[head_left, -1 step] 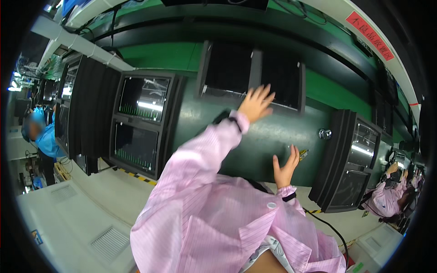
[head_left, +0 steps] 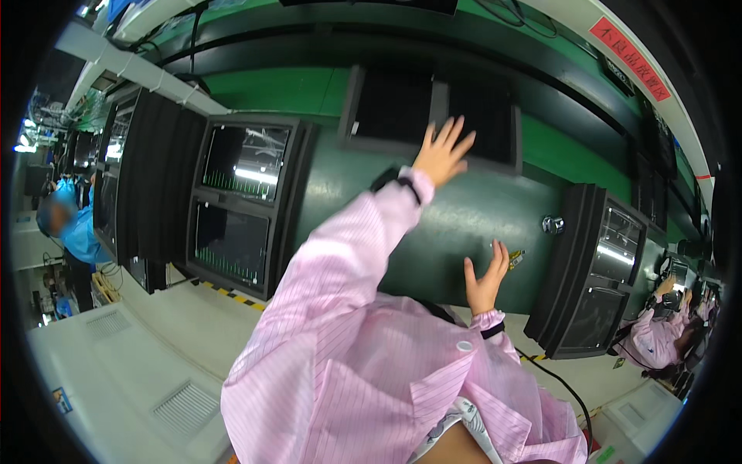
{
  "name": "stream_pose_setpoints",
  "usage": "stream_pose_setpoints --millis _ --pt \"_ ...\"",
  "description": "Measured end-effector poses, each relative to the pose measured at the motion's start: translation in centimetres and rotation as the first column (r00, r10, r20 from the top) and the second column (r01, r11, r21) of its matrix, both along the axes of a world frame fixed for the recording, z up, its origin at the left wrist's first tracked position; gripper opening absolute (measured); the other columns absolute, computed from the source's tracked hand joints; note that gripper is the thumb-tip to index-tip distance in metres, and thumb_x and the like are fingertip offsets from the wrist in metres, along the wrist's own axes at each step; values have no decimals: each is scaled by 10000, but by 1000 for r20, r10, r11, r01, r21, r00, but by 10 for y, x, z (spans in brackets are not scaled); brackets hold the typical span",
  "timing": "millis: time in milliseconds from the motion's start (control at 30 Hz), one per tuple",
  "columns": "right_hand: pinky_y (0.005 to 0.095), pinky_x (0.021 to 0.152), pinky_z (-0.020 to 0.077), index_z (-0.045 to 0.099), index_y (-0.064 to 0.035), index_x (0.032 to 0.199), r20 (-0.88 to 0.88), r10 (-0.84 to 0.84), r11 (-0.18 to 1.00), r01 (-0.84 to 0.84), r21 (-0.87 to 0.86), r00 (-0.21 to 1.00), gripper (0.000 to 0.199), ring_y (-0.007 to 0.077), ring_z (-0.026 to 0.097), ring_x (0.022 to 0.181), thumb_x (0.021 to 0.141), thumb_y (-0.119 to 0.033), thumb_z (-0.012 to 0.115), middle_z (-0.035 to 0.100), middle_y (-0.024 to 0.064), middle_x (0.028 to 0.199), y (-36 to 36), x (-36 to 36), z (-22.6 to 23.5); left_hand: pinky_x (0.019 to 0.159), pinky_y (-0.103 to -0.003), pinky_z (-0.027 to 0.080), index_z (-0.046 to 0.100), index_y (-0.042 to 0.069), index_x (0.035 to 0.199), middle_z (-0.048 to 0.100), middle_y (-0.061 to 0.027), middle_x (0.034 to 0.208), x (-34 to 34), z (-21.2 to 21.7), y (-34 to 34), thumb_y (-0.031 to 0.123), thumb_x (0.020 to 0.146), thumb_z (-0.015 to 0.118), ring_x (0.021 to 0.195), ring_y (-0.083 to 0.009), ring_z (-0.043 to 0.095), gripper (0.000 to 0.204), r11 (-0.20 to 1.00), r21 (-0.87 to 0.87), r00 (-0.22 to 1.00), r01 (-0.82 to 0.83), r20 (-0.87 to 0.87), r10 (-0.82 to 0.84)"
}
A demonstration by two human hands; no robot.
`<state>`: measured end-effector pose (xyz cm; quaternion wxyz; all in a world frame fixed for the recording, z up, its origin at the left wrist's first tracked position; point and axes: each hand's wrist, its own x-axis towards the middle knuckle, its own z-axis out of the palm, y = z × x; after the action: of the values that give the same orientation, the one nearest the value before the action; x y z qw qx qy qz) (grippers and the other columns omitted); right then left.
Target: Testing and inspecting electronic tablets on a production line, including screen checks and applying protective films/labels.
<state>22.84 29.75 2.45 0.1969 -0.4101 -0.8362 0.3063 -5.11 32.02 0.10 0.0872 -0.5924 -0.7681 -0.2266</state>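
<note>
My left hand [head_left: 446, 152] reaches out over the near edge of a black two-compartment tray [head_left: 386, 145] at the far side of the green workbench [head_left: 363, 193]. Its fingers are spread and hold nothing. Whether they touch the tray, I cannot tell. Dark panels seem to lie in both compartments, and the tray is slightly blurred. Closer to my body, my right hand [head_left: 485, 284] hovers above the bench with thumb and fingers apart, gripping nothing. Just beside its fingertips lies a small yellow-and-black item [head_left: 517, 259]. A small shiny object [head_left: 553, 225] sits farther right.
Stacked black trays with glossy dark panels stand at the left [head_left: 300, 166] and right [head_left: 573, 263] of the bench. A white frame beam [head_left: 564, 27] crosses the upper right. A black cable [head_left: 568, 387] hangs by my right side. Other people work at far left and far right.
The two-compartment tray has shifted slightly farther from me. My left hand has moved the same way, fingers still spread. My right hand has barely moved.
</note>
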Motion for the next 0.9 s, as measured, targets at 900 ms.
stream_pose_setpoints --millis 900 --pt "275 727 514 565 -13 1191 -246 513 741 -569 -357 823 392 145 603 832 857 -175 693 601 108 1114 -103 -174 -76 1014 -470 394 84 190 1528 253 -73 1519 37 -48 -485 581 883 579 1331 -265 355 902 102 -32 -62 -994 950 -307"
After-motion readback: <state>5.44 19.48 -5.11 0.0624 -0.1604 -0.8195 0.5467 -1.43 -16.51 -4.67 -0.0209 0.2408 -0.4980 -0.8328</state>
